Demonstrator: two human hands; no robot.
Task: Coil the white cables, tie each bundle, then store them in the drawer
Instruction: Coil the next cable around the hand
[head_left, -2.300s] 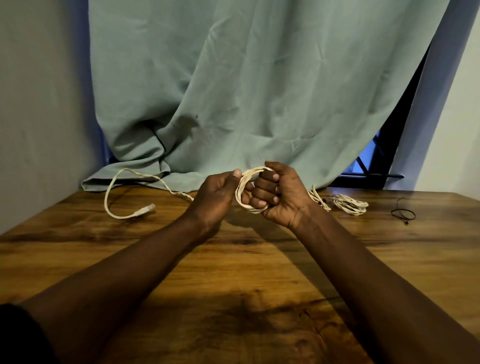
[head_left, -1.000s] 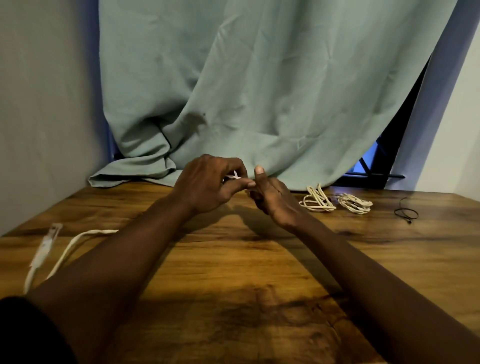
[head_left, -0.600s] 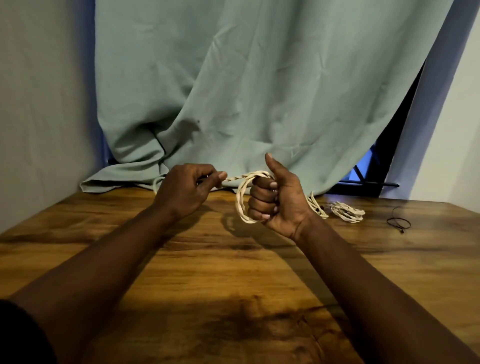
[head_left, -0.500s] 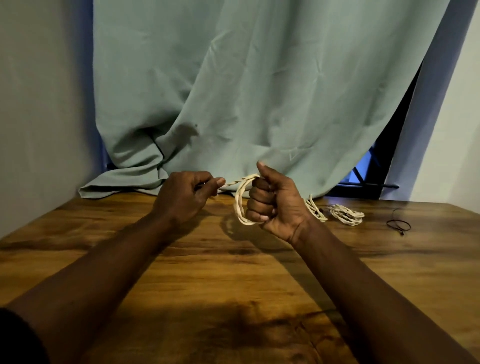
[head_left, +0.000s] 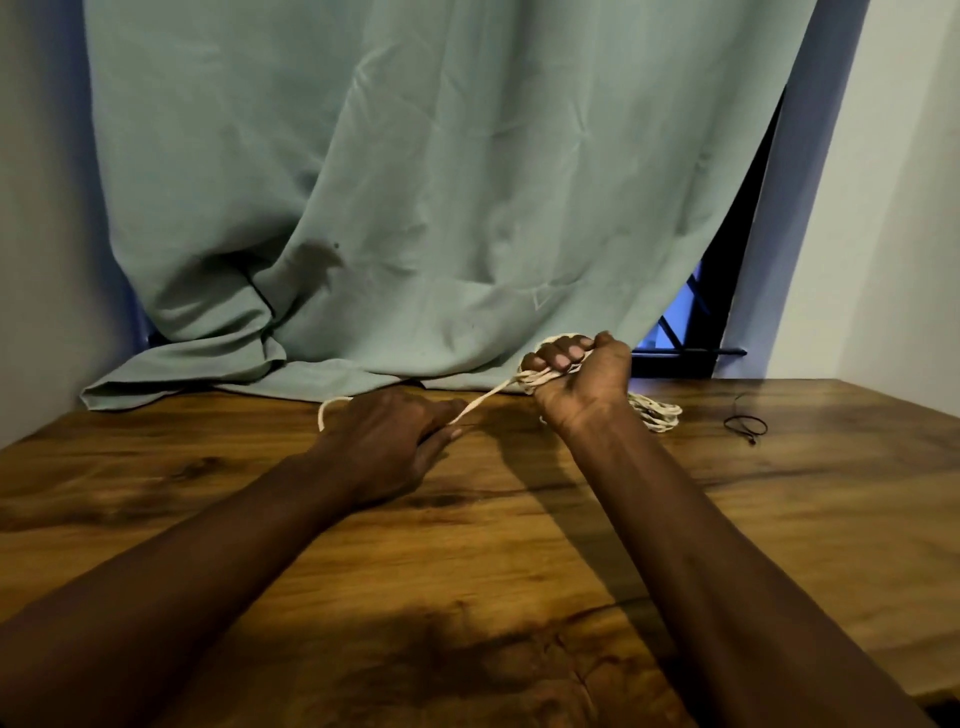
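Note:
My right hand (head_left: 582, 382) grips a coil of white cable (head_left: 535, 378) above the far middle of the wooden table (head_left: 519, 545). One strand runs down and left from the coil to my left hand (head_left: 387, 441), which pinches it low over the table. The cable's loose end (head_left: 330, 408) curls out beyond my left hand. Another coiled white bundle (head_left: 657, 413) lies on the table just behind my right wrist, partly hidden. No drawer is in view.
A thin black tie (head_left: 745, 423) lies at the back right of the table. A pale green curtain (head_left: 415, 208) hangs behind and spills onto the table's far edge. A wall stands on the left, a dark window gap at the right.
My left hand has dropped toward the table and pulled the strand out to the left. My right hand has shifted right with the coil and turned so its fingers face up.

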